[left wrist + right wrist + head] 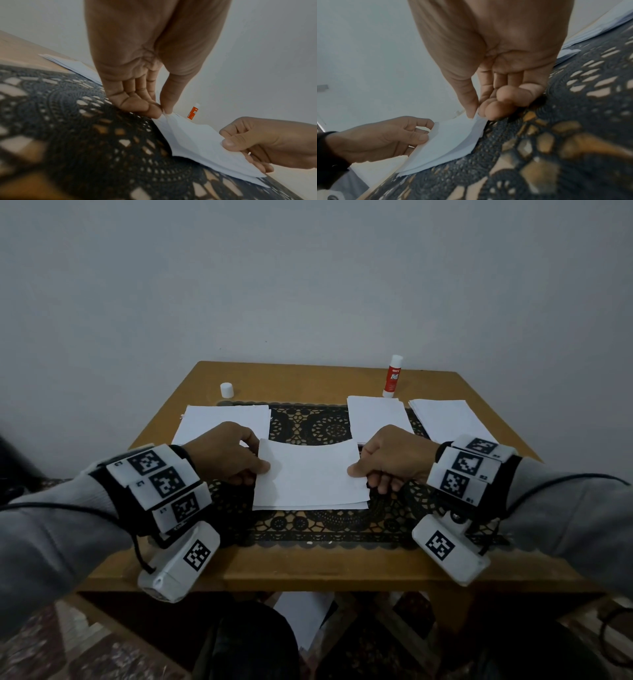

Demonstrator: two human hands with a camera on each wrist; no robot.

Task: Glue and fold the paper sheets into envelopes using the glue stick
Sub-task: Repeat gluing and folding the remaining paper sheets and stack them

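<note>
**Both hands on a folded sheet**

The left hand and right hand each pinch one side of a folded paper sheet — thumb on top, fingers beneath — over the black lace mat at the middle of the wooden table. Its upper layer bows upward (visible from both wrists). The glue stick stands upright at the far right, uncapped; its white cap sits far left. Three paper stacks lie behind.

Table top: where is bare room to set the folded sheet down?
Free: the mat between the left stack and middle stack; the table front edge. Crowded: the right side, with two stacks and the glue stick.
</note>
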